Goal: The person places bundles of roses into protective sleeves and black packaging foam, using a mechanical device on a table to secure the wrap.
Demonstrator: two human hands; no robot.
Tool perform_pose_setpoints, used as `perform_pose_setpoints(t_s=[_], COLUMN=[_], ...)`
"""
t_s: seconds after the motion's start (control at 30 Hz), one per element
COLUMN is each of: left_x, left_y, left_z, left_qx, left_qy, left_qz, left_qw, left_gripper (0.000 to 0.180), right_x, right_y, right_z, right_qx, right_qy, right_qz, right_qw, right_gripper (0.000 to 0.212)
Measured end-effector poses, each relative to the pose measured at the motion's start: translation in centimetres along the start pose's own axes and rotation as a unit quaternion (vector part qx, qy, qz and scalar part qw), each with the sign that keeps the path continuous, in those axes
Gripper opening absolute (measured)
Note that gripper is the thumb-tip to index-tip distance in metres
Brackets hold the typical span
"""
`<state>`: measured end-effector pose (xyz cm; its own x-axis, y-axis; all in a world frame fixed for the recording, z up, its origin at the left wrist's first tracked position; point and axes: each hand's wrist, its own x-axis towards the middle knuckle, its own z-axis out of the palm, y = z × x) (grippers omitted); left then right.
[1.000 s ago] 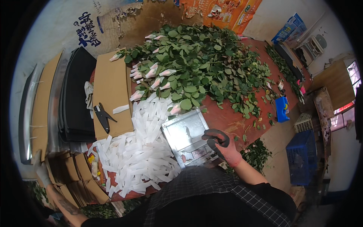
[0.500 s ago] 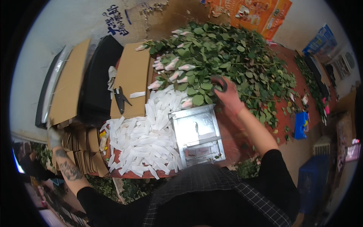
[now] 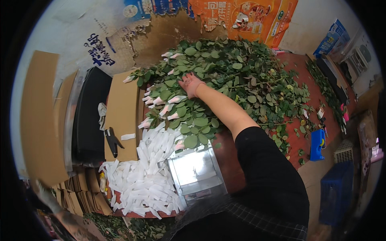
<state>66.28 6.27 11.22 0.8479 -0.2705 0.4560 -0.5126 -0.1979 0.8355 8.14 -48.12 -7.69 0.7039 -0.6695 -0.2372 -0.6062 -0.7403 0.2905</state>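
My right hand, in a pinkish glove, reaches far forward over a heap of leafy cut stems. Its fingers are spread on the leaves, near several pale pink flower heads in white sleeves. At the lower left, my gloved left hand grips the bottom edge of a tall cardboard sheet, partly hiding its fingers. White strips lie piled beside a shiny metal box in front of me.
A cardboard piece bears a black plier-like tool. Left of it stands a black slab; folded cardboard lies below. A blue tape dispenser sits at the table's right edge, above a blue crate on the floor.
My right hand has moved forward and left onto the stems, its curled fingers spreading out. My left hand has moved down and left, and the cardboard sheet now stands farther left, apart from the others.
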Motion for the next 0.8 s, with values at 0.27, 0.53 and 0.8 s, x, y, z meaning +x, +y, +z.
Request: perform_pose_setpoints(t_s=[0.27,0.53,0.8], left_x=[-14.4,-16.0,-16.1], left_y=[4.7,4.4,3.4], left_z=[-2.6,-2.8,-1.5], left_qx=[0.038,0.043,0.036], left_qy=[0.081,0.083,0.082], left_qz=[-0.031,-0.048,-0.061], left_qw=[0.995,0.994,0.994], left_gripper=[0.041,0.04,0.04], right_x=[1.5,-5.7,-3.0], right_y=[2.5,12.9,0.3], right_z=[-3.2,-16.2,-0.5], right_qx=[-0.009,0.038,-0.012], right_qy=[0.136,0.203,0.248], right_qz=[-0.07,0.269,0.076], right_qw=[0.988,0.941,0.966], right_gripper=[0.034,0.063,0.042])
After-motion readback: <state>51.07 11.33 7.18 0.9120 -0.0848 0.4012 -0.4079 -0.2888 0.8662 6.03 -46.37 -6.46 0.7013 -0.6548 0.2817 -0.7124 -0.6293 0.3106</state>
